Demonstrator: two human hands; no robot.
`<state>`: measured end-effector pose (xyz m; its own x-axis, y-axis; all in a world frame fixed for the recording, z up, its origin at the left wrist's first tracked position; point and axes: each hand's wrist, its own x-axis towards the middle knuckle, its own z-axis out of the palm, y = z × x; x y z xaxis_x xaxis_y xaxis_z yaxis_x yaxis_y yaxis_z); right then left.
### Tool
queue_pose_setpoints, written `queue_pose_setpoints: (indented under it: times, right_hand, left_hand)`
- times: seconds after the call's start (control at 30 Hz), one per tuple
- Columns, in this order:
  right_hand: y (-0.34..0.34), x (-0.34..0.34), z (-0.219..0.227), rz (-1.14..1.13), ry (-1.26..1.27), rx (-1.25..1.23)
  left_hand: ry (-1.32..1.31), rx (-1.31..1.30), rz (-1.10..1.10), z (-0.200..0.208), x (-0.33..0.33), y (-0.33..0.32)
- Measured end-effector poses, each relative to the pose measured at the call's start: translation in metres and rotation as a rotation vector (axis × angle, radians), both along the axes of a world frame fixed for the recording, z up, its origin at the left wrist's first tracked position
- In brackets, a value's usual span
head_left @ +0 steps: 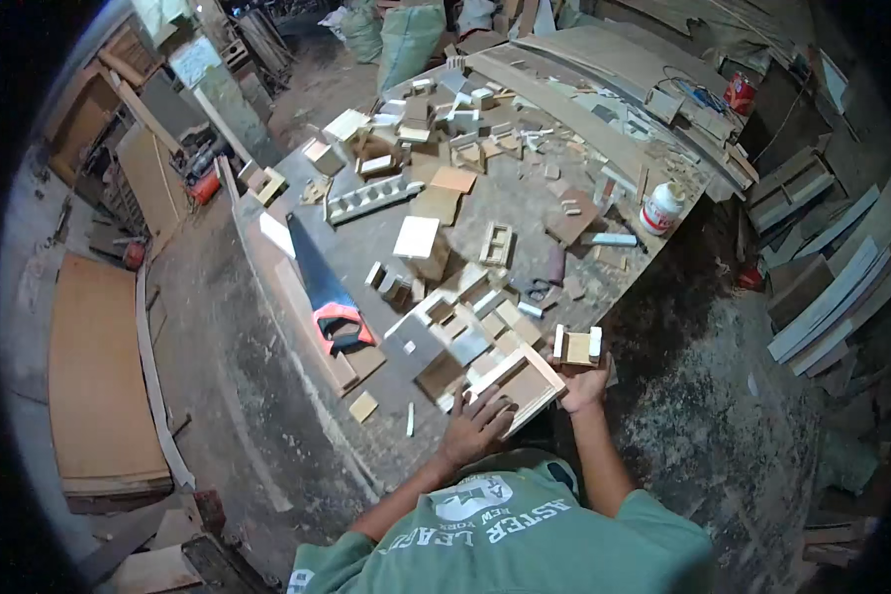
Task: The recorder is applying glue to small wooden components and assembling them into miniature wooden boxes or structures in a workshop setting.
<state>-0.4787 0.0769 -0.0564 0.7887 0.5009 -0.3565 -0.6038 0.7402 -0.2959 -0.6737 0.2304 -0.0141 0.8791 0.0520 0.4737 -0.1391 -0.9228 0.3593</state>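
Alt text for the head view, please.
A person's right hand holds a small wooden piece with two upright sides, while the left hand rests on a shallow wooden frame. The workbench is cluttered with wood pieces, a hand saw and a white bottle.

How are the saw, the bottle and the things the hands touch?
Grey steel handsaw with orange handle: lying flat
White round plastic bottle with red label: standing upright
Small pale wooden U-shaped piece: held in right hand
Pale rectangular wooden tray: open side up, left hand touching it
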Motion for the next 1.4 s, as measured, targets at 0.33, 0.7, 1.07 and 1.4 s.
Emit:
queue_pose_setpoints:
  times: [0.33,0.7,1.07,1.4]
  right_hand:
    - [0.019,-0.148,0.010,0.121,0.070,-0.037]
    - [0.037,-0.210,0.034,0.349,-0.313,-0.173]
    - [-0.017,-0.212,0.014,0.332,-0.218,-0.223]
    - [-0.003,-0.218,0.023,0.342,-0.381,-0.218]
  left_hand:
    - [0.077,-1.169,0.316,-0.027,-0.151,0.023]
    - [-0.294,-1.891,0.561,-0.117,-0.215,0.050]
    - [0.016,-0.642,0.356,-0.033,-0.248,0.038]
    - [0.245,0.024,0.074,-0.067,-0.260,0.084]
